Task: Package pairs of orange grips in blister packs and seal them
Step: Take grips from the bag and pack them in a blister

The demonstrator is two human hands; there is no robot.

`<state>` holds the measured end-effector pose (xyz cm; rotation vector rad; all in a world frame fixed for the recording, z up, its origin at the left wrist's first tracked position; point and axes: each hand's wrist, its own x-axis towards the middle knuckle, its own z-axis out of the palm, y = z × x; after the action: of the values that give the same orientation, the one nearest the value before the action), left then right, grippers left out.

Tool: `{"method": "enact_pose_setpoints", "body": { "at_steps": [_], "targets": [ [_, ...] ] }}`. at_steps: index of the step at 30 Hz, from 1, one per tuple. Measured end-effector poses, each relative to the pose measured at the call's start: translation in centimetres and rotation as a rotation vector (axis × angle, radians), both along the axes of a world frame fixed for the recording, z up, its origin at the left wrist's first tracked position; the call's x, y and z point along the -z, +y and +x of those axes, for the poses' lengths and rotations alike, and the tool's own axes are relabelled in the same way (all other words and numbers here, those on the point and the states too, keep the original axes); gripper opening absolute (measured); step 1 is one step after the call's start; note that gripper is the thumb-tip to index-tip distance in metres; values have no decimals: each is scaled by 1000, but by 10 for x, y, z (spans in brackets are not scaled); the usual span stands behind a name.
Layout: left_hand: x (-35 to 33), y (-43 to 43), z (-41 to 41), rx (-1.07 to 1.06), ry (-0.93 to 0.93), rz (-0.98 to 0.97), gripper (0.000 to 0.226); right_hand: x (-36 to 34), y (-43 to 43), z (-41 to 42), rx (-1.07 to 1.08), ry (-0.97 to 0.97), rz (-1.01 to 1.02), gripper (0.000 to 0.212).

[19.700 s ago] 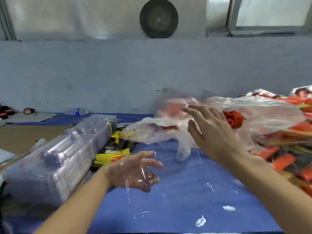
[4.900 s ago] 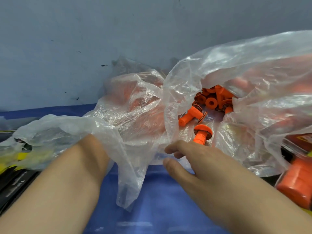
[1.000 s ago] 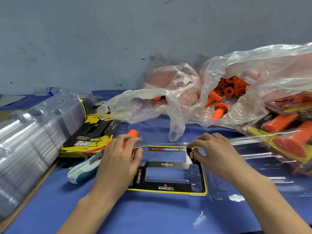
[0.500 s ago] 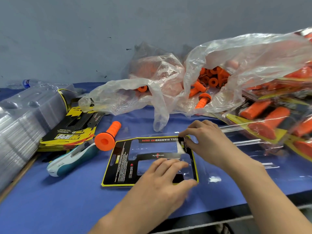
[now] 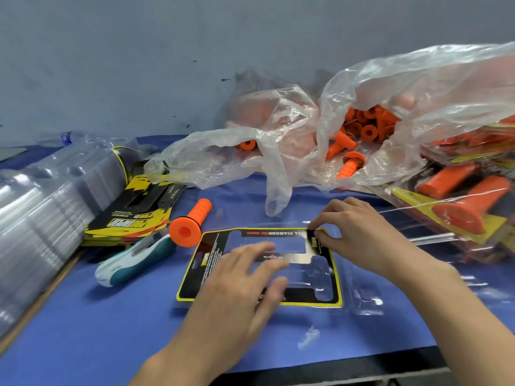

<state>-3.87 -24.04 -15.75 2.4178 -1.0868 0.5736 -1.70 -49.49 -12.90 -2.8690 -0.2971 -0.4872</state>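
Nearest the camera, the left hand (image 5: 239, 277) lies flat, fingers straight, pressing on the card (image 5: 206, 257), which sits on the clear shell (image 5: 365, 299) on the blue table (image 5: 97, 330). The right hand (image 5: 354, 235) pinches the card's far right corner. The hands are apart, one at each side of the card.

Just beyond the card's far left corner lies one loose orange grip (image 5: 192, 221), apart from the card and touching the stapler (image 5: 133, 263). No grip is in the shell yet. To the left are a stack of cards (image 5: 133, 215) and a stack of clear shells (image 5: 41, 218). Farther back, a bag (image 5: 434, 87) holds more grips; finished packs (image 5: 459, 196) lie at the right.

Likely faults from here:
- Card seated askew. Cause: uneven pressure while the corner is pulled, so the cut-outs miss the shell's pockets.
- Corner creased or torn. Cause: too hard a pinch.
- Loose grip rolling off. Cause: a knock from the left hand.
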Motion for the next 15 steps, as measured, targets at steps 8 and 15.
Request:
{"method": "enact_pose_setpoints", "body": {
  "at_steps": [8, 15],
  "targets": [
    [9, 67, 25, -254, 164, 102, 28, -2, -2, -6, 0, 1, 8, 19],
    [6, 76, 26, -209, 136, 119, 37, -4, -2, -11, 22, 28, 9, 18]
  ]
}}
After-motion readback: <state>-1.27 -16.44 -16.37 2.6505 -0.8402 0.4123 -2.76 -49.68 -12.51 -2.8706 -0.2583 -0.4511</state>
